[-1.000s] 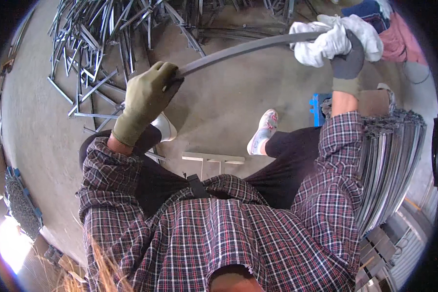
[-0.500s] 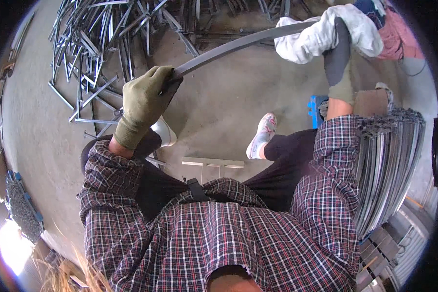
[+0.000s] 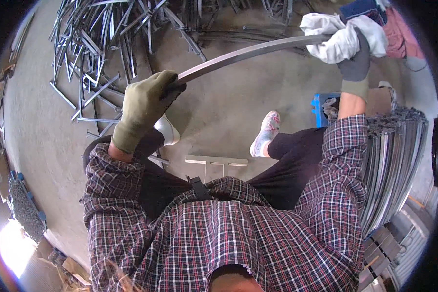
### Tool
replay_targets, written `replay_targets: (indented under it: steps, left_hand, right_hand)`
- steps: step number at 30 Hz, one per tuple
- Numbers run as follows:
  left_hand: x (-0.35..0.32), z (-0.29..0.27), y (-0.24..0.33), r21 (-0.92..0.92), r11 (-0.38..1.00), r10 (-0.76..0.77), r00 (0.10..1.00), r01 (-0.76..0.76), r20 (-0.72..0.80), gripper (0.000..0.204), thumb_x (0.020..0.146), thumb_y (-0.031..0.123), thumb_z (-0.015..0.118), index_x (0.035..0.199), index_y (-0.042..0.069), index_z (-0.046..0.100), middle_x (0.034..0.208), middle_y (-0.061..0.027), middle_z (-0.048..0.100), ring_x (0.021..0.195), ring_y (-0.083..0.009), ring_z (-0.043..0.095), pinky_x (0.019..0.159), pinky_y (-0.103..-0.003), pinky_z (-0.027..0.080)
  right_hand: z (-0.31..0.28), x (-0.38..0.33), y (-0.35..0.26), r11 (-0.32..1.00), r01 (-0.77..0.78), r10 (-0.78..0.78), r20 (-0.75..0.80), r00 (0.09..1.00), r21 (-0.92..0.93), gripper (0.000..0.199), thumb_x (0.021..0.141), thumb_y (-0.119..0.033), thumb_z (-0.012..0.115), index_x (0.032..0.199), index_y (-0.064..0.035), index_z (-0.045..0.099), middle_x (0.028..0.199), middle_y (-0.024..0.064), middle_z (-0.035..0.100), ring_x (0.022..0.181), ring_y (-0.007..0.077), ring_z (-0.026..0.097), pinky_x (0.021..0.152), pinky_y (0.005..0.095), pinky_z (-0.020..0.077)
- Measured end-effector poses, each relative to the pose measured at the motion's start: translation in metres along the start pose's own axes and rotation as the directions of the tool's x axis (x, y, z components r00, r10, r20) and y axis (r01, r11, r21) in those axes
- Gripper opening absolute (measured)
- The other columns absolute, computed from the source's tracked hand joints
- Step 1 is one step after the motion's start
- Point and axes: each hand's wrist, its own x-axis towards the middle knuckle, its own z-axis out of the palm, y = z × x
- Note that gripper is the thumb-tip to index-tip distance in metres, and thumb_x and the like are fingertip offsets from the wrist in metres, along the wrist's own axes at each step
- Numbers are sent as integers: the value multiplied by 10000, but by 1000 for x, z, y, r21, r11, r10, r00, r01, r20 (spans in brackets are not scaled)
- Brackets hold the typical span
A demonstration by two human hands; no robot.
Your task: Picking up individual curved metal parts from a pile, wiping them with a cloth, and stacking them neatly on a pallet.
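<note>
A long curved grey metal strip (image 3: pixel 248 52) spans the upper middle of the view. My left hand (image 3: pixel 146 104), in an olive-green glove, grips its near end. My right hand (image 3: pixel 356 63), in a dark grey glove, presses a bunched white rag (image 3: pixel 336 36) around the strip's far end at the upper right. Both plaid sleeves reach up from below.
A big heap of cut metal bars (image 3: pixel 117 44) covers the concrete floor at the upper left. A stack of curved metal strips (image 3: pixel 394 165) lies at my right. A blue crate (image 3: pixel 323 104) and a pink cloth (image 3: pixel 399 39) sit beyond it. My shoes (image 3: pixel 266 132) rest on the floor.
My right hand and the rag have slid farther up and right along the strip. My left hand has kept its grip, shifting slightly.
</note>
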Motion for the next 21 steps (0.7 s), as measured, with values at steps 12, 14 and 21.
replay_targets:
  steps: [12,14,21]
  left_hand:
    - [25,16,6,-14,998,54,998,-54,-16,173,948,242,730,1027,104,661,849,-114,703,734,-354,697,602,-406,552]
    - [18,13,2,-46,998,31,1000,-31,-3,184,938,258,740,909,103,644,782,-100,691,677,-326,694,583,-406,551]
    - [24,20,2,6,999,48,999,-48,16,194,951,219,746,1016,64,648,781,-175,656,690,-379,660,599,-407,520]
  right_hand:
    - [-46,30,103,14,880,-480,769,422,-474,345,961,-152,601,1290,-52,626,1180,92,670,1132,228,619,1019,360,497]
    - [-68,55,17,982,-88,154,428,891,-168,306,1079,-318,480,1077,-58,641,980,2,661,910,170,638,828,368,556]
    - [49,-78,166,604,646,-367,556,745,-467,306,1037,-244,580,1268,-59,657,1213,40,676,1131,157,637,1032,349,512]
